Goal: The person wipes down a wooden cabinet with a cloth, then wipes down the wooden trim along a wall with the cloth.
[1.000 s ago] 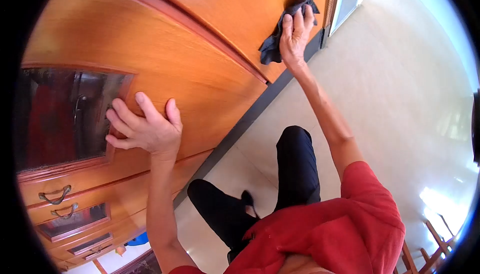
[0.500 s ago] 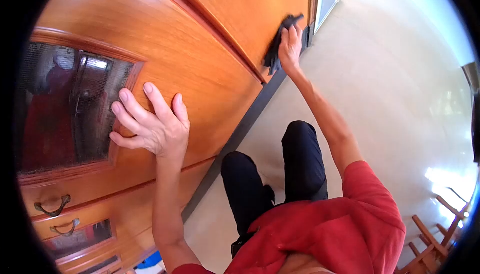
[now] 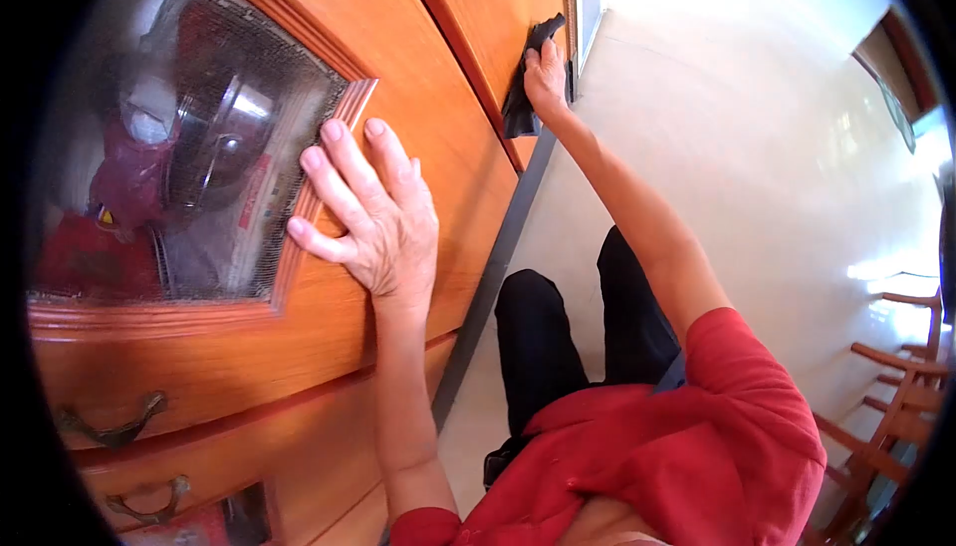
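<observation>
My left hand (image 3: pixel 376 215) lies with fingers spread on the wooden cabinet door (image 3: pixel 329 8), its fingertips at the moulded frame around a dark glass pane (image 3: pixel 224 162). At the top, my right hand (image 3: pixel 546 78) grips a dark cloth (image 3: pixel 519 103) and holds it against the lower part of another wooden panel (image 3: pixel 488 8), close to its edge by the floor. Part of the cloth is hidden behind the fingers. The glass reflects a red shape and other things I cannot make out clearly.
Metal pulls (image 3: pixel 115 424) sit on the drawers at lower left. A dark grey base strip (image 3: pixel 508 237) runs along the cabinet's foot. Pale floor (image 3: pixel 717 147) stretches to the right, with wooden chairs (image 3: pixel 901 397) at the lower right. My bent knees (image 3: pixel 533 322) are close to the cabinet.
The view has shifted, so the glass pane looks larger. My right hand and the cloth have moved along the panel, and my left hand now rests closer against the pane's frame.
</observation>
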A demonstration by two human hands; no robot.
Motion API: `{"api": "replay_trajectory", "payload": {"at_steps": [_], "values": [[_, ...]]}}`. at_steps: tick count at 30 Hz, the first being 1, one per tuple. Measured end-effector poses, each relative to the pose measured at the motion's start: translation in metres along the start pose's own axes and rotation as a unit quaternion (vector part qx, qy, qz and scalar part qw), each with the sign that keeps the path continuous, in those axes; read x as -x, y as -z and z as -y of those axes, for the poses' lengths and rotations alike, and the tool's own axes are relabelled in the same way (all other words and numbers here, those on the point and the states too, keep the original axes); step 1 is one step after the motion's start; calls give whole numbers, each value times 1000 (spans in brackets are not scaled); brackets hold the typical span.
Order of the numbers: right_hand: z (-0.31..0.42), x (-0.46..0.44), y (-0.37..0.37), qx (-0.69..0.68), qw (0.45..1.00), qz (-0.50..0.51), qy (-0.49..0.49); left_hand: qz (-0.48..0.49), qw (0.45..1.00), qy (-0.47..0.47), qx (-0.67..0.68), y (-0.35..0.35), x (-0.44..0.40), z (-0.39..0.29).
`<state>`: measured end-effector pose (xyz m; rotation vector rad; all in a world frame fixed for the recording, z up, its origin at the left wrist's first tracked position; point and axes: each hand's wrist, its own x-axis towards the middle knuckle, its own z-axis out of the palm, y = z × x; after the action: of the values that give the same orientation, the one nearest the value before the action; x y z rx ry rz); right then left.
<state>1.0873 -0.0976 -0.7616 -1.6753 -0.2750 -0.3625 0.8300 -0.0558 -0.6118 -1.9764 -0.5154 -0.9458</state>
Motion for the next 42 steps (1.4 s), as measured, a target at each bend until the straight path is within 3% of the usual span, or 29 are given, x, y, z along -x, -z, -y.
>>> {"api": "replay_trajectory", "payload": {"at_steps": [6,9,14,16,22,26,28,30,32,34,36,37,38,40,41,42], "values": [[10,16,10,49,997,30,-52,-26,999,-8,34,3,-1,5],[11,15,23,92,973,124,-174,-43,997,4,57,6,-1,4],[-14,-7,33,153,964,207,-65,-53,997,21,53,2,-3,1],[-12,-24,33,237,933,271,-6,-40,998,20,54,1,-1,1],[-8,-7,33,211,945,249,-24,-21,999,32,36,2,-3,-4],[-36,-2,24,144,961,236,23,-1,999,34,29,-9,-14,-3],[-49,21,36,101,962,254,-24,0,999,35,23,4,-3,-4],[-56,26,36,75,978,171,-91,0,999,36,16,7,-4,-5],[-37,21,43,-16,989,114,-95,10,999,41,34,11,-7,-5],[-4,3,43,-135,989,69,4,11,997,46,60,12,-13,-13],[33,-25,46,-185,977,74,80,-102,961,40,256,13,-22,-27],[61,-35,51,-192,968,63,150,-45,966,-8,253,19,-32,-36],[65,-54,40,-168,946,-5,279,-41,967,-34,249,19,-48,-48],[76,-72,32,-152,926,-18,345,-57,967,-18,248,12,-85,-68],[68,-74,23,-151,932,-7,330,-74,972,-22,222,2,-100,-73],[57,-73,15,-135,926,-52,349,-92,976,-26,196,-10,-114,-78]]}}
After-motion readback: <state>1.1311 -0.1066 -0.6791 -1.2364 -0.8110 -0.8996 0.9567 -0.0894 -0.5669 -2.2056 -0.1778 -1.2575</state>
